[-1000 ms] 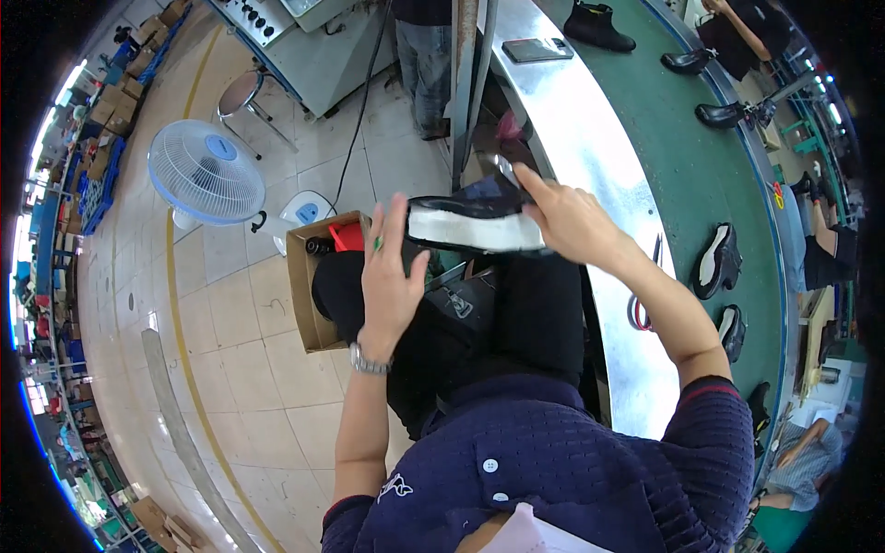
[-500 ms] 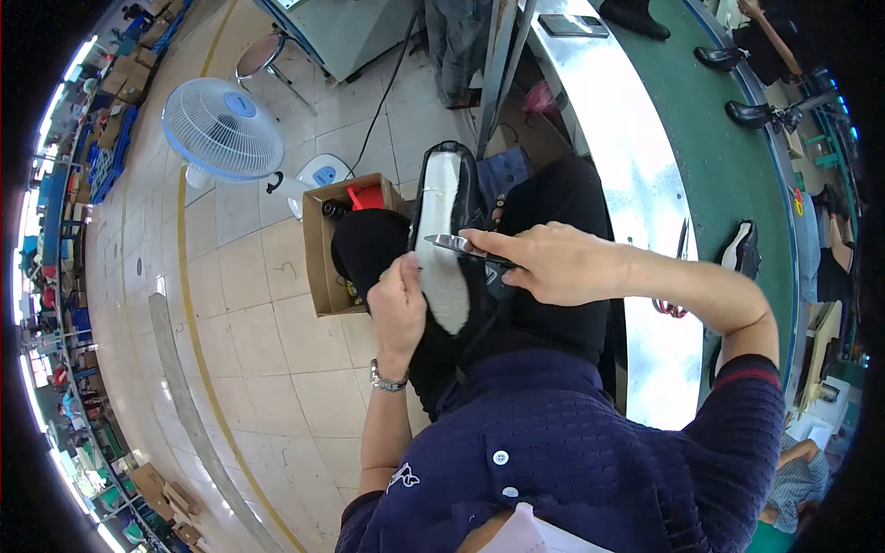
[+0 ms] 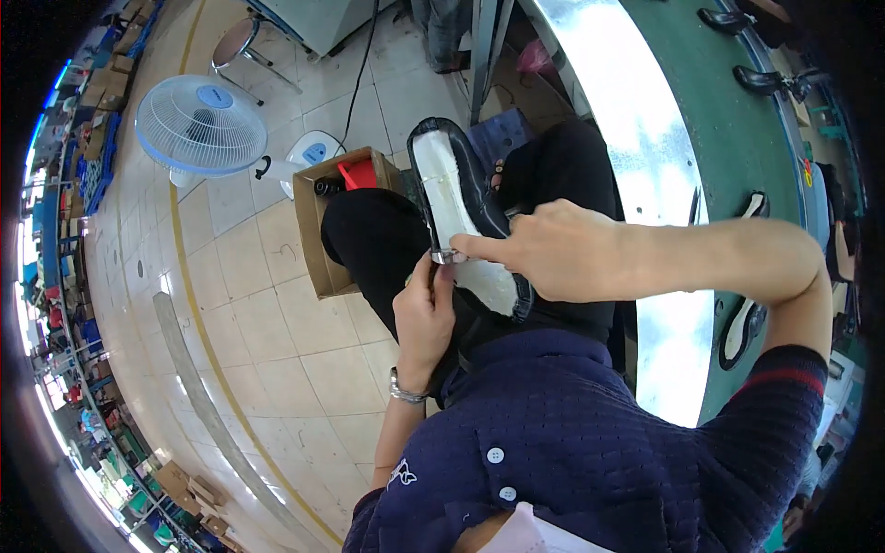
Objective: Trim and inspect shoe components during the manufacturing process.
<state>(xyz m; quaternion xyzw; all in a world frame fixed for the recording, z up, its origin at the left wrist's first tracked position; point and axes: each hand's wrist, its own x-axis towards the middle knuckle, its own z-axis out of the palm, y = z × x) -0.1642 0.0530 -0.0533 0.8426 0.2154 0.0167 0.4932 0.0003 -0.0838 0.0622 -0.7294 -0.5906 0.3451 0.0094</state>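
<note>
A black shoe point(image 3: 452, 194) lies sole-up across my lap, its pale, unfinished underside facing me. My right hand point(image 3: 562, 251) is closed round a hand tool point(image 3: 446, 256) with a bright metal head, its index finger stretched along it. That metal head rests at the shoe's left edge, near the middle. Just below it, my left hand point(image 3: 427, 318) is closed, with thumb and forefinger pinched at the same edge. Whatever small thing sits between those fingertips is too small to make out. Most of the tool's handle is hidden by my right hand.
An open cardboard box point(image 3: 318, 258) with a red item stands by my left knee. Beyond it are a floor fan point(image 3: 203, 124) and a round stool point(image 3: 236, 44). On my right runs a metal ledge point(image 3: 645, 101) beside a green conveyor belt point(image 3: 687, 64) carrying black shoes.
The shoe has tilted, its top end swinging left. The tool's head has come down to the shoe's left edge, meeting my left fingertips. My left hand has shifted right and down.
</note>
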